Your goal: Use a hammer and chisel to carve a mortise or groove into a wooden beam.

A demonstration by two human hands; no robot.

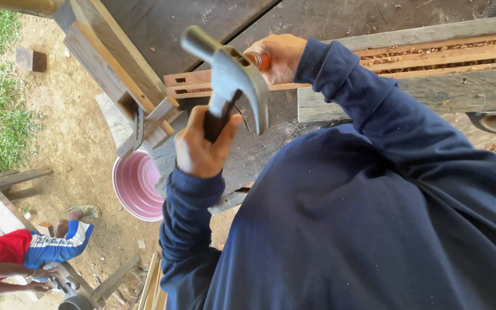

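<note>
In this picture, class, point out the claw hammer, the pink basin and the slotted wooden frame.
claw hammer [233, 72], head view, on the steel head.
pink basin [136, 185], head view, on its ribbed inside.
slotted wooden frame [188, 83], head view, on its left end.

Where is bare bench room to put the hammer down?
Dark bench top behind the slatted frame, right of the leaning planks, is bare. A smaller patch lies between the left hand with the hammer and the grey beam. Crowded around the right hand and orange-handled tool on the frame.
</note>
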